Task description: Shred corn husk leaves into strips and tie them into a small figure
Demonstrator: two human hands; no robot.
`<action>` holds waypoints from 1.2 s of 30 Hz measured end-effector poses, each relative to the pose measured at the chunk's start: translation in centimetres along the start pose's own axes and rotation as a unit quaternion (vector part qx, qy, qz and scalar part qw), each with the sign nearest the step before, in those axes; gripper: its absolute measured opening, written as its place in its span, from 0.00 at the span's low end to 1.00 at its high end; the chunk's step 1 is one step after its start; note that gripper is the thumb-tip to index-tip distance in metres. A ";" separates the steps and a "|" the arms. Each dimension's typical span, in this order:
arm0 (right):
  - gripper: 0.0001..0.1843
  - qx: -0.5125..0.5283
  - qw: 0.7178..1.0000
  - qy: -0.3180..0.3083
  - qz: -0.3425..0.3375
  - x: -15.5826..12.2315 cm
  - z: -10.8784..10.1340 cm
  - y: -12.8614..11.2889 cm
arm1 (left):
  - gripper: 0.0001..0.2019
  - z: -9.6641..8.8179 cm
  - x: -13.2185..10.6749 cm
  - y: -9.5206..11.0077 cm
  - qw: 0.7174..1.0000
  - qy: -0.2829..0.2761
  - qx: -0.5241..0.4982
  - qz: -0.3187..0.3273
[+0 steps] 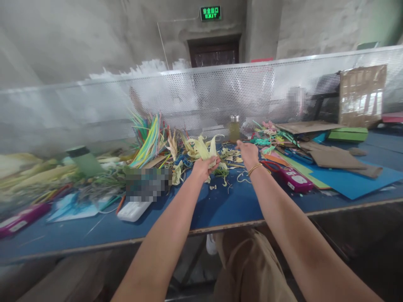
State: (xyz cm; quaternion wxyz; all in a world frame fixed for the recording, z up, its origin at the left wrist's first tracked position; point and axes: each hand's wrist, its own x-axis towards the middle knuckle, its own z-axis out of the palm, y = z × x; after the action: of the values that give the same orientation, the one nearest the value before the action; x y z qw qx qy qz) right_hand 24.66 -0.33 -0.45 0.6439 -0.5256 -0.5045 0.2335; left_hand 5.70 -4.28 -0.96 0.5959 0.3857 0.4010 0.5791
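Observation:
My left hand is closed round a bunch of pale yellow corn husks, held just above the blue table. My right hand reaches further back over loose husk scraps, its fingers curled and partly hidden; what they hold, if anything, I cannot make out. A gold bracelet sits on that wrist. Behind the hands stands a small glass bottle with a metal cap.
Coloured strips fan up at centre left. A green jar and long husks lie left. A pink case, blue sheets, cardboard and a green box lie right. A perforated metal screen backs the table.

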 end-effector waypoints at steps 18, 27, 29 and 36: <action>0.05 0.098 0.978 -0.183 0.035 -3.1 3.3 -1.2 | 0.11 0.2 0.0 0.0 0.999 -0.019 0.000 -0.025; 0.05 0.029 0.969 -0.243 -0.040 -3.6 3.5 -1.2 | 0.18 0.2 0.0 0.0 0.999 -0.024 0.034 0.008; 0.05 0.038 0.970 -0.239 -0.032 -3.5 3.4 -1.2 | 0.17 0.1 0.1 0.0 1.000 -0.005 0.027 0.012; 0.05 0.014 0.979 -0.202 -0.024 -3.2 3.1 -1.3 | 0.16 0.1 0.3 0.1 0.999 0.042 -0.002 0.030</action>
State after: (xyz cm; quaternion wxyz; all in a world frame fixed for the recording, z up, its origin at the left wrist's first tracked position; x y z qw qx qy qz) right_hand 20.36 -2.07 -0.80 0.5416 -0.4467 -0.6331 0.3262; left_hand 5.77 -3.96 -0.85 0.5616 0.3722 0.4126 0.6130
